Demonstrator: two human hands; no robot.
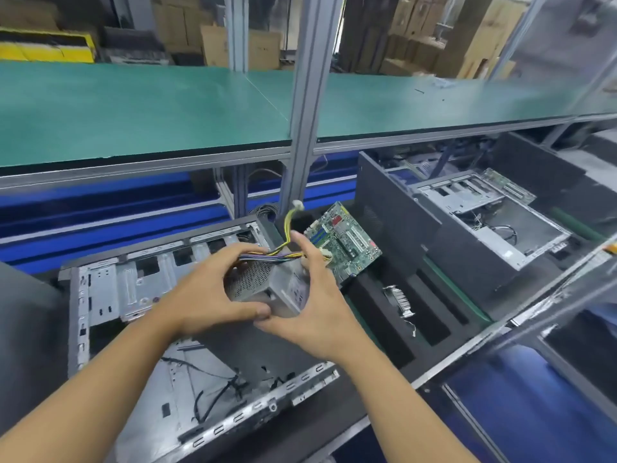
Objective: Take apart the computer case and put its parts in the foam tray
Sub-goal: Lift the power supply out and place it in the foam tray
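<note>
The workplace was a factory bench with a green matted shelf (133, 105) carried on a grey aluminium post (305, 95), and brown cardboard boxes (240, 45) stacked behind it. Below the shelf, both bare hands held a grey metal power supply box (283, 289) with a perforated face between them, lifted clear of everything under it.

The left hand (200, 295) gripped the box from its left side, fingers curled over the top edge and thumb tucked under the near bottom corner. The right hand (317, 305) clasped the opposite side, its fingers reaching up along the right face and its thumb under the box, close to the left thumb. A bundle of yellow, black and purple cables (286, 228) rose from the top of the box between the fingertips of the two hands and ended in a white plug (297, 205) above them.

The open grey steel computer case (110, 282) lay flat under and to the left of the left hand, loose black wires showing in its near part. The black foam tray (377, 325) lay just right of the right hand. A green motherboard (347, 242) rested in the tray beyond the right hand's fingertips, and a small silver-bracketed card (399, 300) sat in a slot to that hand's right. Farther right stood a second opened metal case (494, 222).
</note>
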